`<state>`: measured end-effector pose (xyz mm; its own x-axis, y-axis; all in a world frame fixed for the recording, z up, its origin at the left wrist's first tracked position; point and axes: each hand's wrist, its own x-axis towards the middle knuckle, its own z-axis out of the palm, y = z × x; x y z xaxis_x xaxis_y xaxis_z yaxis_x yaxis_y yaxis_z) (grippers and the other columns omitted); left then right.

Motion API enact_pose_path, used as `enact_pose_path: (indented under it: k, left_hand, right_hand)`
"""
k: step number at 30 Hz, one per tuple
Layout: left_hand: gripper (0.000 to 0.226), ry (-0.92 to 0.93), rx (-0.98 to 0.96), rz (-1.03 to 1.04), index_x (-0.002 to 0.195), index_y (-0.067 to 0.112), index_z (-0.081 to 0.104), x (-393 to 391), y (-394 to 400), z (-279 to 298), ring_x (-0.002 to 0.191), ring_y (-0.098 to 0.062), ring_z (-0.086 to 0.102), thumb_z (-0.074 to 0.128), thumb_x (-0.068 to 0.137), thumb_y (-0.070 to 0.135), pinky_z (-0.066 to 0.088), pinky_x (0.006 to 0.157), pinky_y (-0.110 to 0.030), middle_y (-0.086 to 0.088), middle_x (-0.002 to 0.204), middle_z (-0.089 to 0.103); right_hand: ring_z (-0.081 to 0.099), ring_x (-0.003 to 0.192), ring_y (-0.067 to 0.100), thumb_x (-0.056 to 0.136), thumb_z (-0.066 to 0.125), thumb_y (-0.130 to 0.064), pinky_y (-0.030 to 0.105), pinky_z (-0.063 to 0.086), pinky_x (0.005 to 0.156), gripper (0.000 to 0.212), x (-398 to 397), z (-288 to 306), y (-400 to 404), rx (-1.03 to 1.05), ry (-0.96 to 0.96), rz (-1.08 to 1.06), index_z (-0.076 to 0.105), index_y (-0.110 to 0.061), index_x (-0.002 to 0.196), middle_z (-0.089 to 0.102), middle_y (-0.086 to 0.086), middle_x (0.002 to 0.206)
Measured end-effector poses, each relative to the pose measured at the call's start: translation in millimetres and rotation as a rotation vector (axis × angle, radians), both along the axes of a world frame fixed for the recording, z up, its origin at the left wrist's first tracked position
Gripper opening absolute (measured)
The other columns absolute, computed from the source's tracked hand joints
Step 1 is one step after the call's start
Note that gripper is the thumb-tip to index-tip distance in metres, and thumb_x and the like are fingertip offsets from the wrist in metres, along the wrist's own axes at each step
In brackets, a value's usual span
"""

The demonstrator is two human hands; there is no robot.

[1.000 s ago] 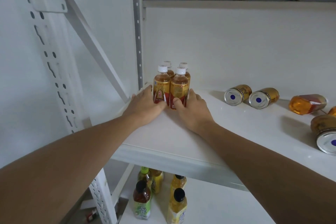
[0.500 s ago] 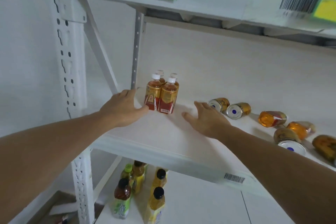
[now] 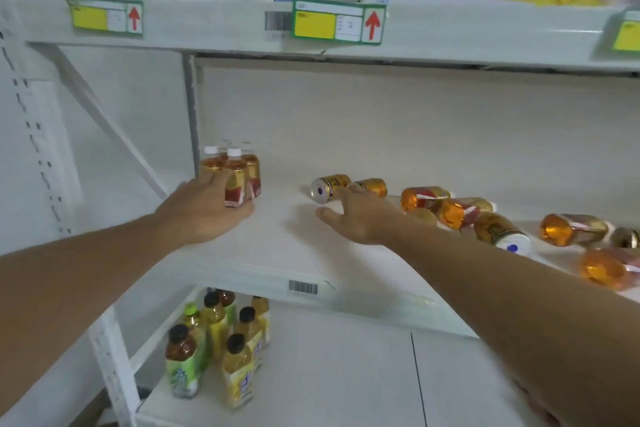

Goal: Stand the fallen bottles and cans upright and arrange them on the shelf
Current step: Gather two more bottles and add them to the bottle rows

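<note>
Several amber tea bottles with white caps (image 3: 237,177) stand upright in a tight group at the back left of the white shelf (image 3: 277,253). My left hand (image 3: 204,208) rests against the front of that group, fingers spread on the front bottles. My right hand (image 3: 360,215) is open, palm down, with its fingertips at a gold can (image 3: 329,186) that lies on its side. A second fallen can (image 3: 375,186) lies just behind the fingers. To the right, several amber bottles (image 3: 424,198) and another can (image 3: 502,232) lie tipped over.
An upper shelf edge (image 3: 450,31) with yellow and green price tags hangs overhead, with cartons on top. The lower shelf holds upright green and yellow drink bottles (image 3: 214,347). A white perforated upright (image 3: 110,364) and a diagonal brace bound the left side.
My right hand left the upright bottles and moved right to the fallen gold can. My left hand stayed at the group. The view pulled back and tilted up, showing the upper shelf.
</note>
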<state>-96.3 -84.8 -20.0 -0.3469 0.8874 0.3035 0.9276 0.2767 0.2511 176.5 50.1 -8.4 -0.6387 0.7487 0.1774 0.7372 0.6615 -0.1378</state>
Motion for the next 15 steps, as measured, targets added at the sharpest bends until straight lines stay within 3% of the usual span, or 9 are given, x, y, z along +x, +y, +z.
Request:
enact_pose_path:
  k: [4, 7, 9, 12, 15]
  left_hand:
    - [0.084, -0.027, 0.002, -0.013, 0.139, 0.031, 0.051, 66, 25, 17, 0.125, -0.03, 0.063, 0.04, 0.081, 0.091, 0.054, 0.101, -0.051, 0.001, 0.143, 0.06]
    - [0.11, -0.019, -0.055, -0.012, 0.167, 0.033, 0.029, 115, 45, 17, 0.153, -0.029, 0.042, 0.034, 0.078, 0.097, 0.042, 0.116, -0.047, 0.0, 0.173, 0.035]
    - [0.118, 0.002, -0.067, -0.045, 0.171, 0.032, 0.019, 141, 58, 17, 0.16, -0.028, 0.03, 0.03, 0.076, 0.1, 0.035, 0.118, -0.046, 0.002, 0.178, 0.024]
    - [0.121, 0.004, -0.07, -0.116, 0.169, 0.028, 0.027, 172, 77, 25, 0.157, -0.029, 0.035, 0.031, 0.072, 0.1, 0.036, 0.118, -0.046, -0.002, 0.174, 0.031]
    - [0.107, 0.005, -0.078, -0.166, 0.155, 0.028, 0.044, 196, 97, 29, 0.143, -0.032, 0.049, 0.035, 0.072, 0.095, 0.043, 0.107, -0.045, -0.006, 0.161, 0.046]
  right_hand:
    - [0.056, 0.119, 0.033, 0.098, 0.042, -0.07, 0.04, 0.042, 0.091, 0.061, 77, 25, 14, 0.008, 0.032, -0.046, 0.059, -0.02, 0.13, 0.059, 0.009, 0.127]
    - [0.05, 0.131, 0.034, 0.098, 0.041, -0.07, 0.048, 0.043, 0.104, 0.07, 126, 35, 24, 0.005, 0.03, -0.086, 0.054, -0.018, 0.142, 0.053, 0.01, 0.143]
    - [0.046, 0.138, 0.034, 0.099, 0.041, -0.068, 0.049, 0.041, 0.109, 0.072, 156, 40, 30, -0.011, 0.043, -0.11, 0.051, -0.018, 0.148, 0.049, 0.011, 0.151]
    - [0.044, 0.139, 0.037, 0.1, 0.043, -0.064, 0.048, 0.04, 0.108, 0.067, 196, 45, 41, -0.007, 0.095, -0.177, 0.049, -0.019, 0.15, 0.048, 0.014, 0.151]
    - [0.044, 0.141, 0.035, 0.101, 0.042, -0.066, 0.044, 0.038, 0.11, 0.072, 231, 42, 51, -0.019, 0.143, -0.28, 0.046, -0.016, 0.154, 0.046, 0.014, 0.155]
